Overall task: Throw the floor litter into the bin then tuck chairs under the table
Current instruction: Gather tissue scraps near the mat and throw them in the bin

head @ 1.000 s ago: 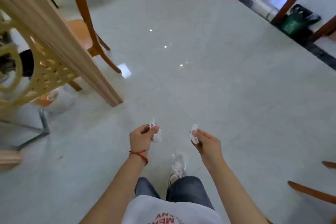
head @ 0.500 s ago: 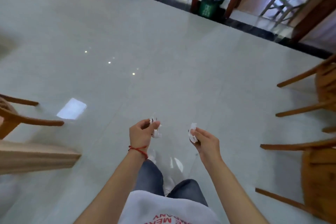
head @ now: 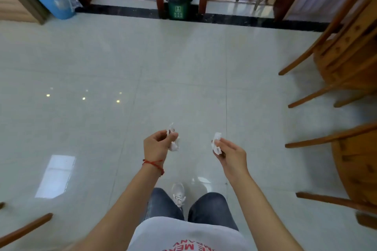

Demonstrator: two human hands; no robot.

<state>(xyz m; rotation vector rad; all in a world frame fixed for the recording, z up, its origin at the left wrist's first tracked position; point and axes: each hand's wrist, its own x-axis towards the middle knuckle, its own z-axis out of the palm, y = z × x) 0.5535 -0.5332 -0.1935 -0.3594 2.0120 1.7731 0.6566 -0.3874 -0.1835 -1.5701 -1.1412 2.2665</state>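
My left hand (head: 157, 145), with a red string at the wrist, is closed on crumpled white paper litter (head: 173, 144). My right hand (head: 229, 152) pinches another crumpled white paper scrap (head: 216, 142). Both hands are held out in front of me above the pale tiled floor. A small green bin (head: 178, 7) with a black liner stands straight ahead at the far wall, between two dark red door posts. Wooden chairs (head: 344, 63) stand at the right edge of the view.
A blue bucket (head: 52, 0) with clear plastic sits far left beside a wooden cabinet (head: 14, 6). A second wooden chair (head: 355, 171) is at the near right, and a chair leg (head: 24, 230) shows at bottom left. Open tiled floor (head: 163, 71) lies between me and the bin.
The view has swung right and forward: the table and left chair have gone from sight, and the green bin now stands centred ahead and closer. Both hands still hold their paper.
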